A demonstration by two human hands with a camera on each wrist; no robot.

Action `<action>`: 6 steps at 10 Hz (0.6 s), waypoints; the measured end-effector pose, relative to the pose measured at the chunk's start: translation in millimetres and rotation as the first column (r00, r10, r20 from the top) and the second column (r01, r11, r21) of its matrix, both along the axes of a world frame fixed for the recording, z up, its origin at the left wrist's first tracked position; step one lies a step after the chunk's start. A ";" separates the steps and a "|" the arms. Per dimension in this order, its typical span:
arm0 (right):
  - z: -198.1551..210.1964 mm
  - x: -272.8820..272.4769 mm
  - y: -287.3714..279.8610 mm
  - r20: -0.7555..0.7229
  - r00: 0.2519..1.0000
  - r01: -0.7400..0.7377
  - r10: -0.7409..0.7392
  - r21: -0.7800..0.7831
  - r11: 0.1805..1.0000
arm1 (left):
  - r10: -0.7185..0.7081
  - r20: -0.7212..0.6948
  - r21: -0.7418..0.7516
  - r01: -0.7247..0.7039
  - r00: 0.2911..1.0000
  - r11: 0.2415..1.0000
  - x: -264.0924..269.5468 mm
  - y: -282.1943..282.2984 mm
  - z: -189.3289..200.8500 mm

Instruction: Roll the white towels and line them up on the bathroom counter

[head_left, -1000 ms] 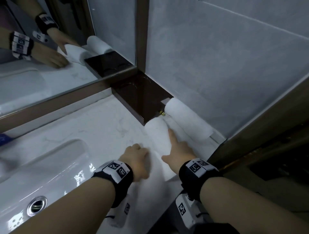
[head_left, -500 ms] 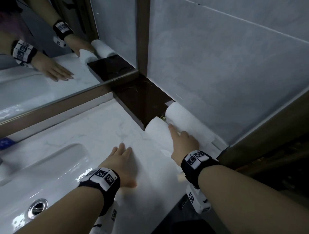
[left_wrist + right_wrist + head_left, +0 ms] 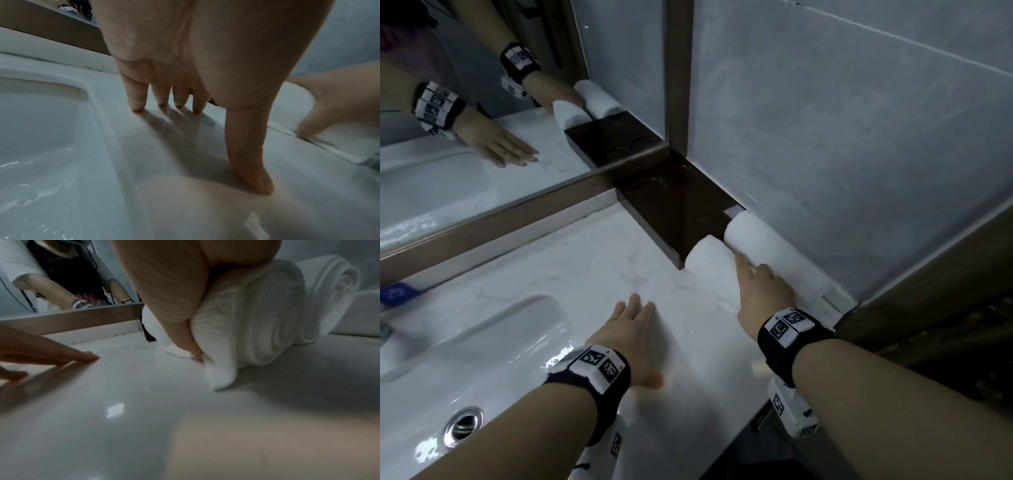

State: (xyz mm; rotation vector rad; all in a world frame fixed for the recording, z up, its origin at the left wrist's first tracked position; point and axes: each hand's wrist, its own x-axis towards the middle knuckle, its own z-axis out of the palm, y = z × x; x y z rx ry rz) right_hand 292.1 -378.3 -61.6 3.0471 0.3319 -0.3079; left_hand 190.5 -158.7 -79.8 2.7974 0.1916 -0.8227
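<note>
Two rolled white towels lie on the tabletop (image 3: pixel 592 274), and I count two hands, one sink, one dark tray and one mirror. The dark tray (image 3: pixel 681 202) in the back corner is my landmark.

Far to the left of the tray is the sink (image 3: pixel 482 342), set into the tabletop. The mirror (image 3: pixel 465 137) stands behind it, up to the tray's back edge.

The left hand (image 3: pixel 633 329) is down and left of the tray. It lies flat on the bare tabletop with straight fingers (image 3: pixel 135 100), and its grip is released and holds nothing.

At the tray's front edge sits the near towel roll (image 3: pixel 709 263). The right hand (image 3: pixel 763 294) rests on top of it, its fingers bent over the roll and the thumb pressed low on the roll's left side. So this grip is grasping the near roll. A loose flap (image 3: pixel 220 374) sticks out at the bottom of the roll.

Right of that, touching it and lying along the wall (image 3: pixel 859 154), is the far towel roll (image 3: pixel 774 253).

I think the step in hand is the lining up: the near roll is being snugged against the far one. The next move calls for tucking the loose flap under, then letting go gently so the roll does not open.
</note>
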 end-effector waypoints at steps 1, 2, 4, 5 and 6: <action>-0.7 0.6 1.0 -0.029 1.000 0.005 -0.004 0.057 0.998 | 0.013 0.008 -0.004 -0.012 1.000 1.000 1.4 0.3 -1.5; -0.4 -0.6 2.7 -0.055 0.998 0.023 -0.017 0.105 0.994 | 0.019 0.003 0.006 -0.019 1.000 1.000 1.4 0.7 -3.9; 2.5 -9.9 4.1 0.012 1.000 -0.026 0.024 0.162 0.986 | 0.026 0.047 -0.018 -0.025 0.999 1.000 1.1 4.6 -8.4; 20.6 -17.4 -5.6 0.066 0.997 0.008 -0.034 0.351 0.936 | 0.031 0.028 -0.018 -0.030 0.999 0.999 0.2 5.0 -7.6; 56.0 -23.0 -25.5 -0.087 0.982 0.179 -0.170 0.723 0.668 | 0.052 0.076 -0.011 -0.051 0.996 0.999 0.5 4.3 -11.1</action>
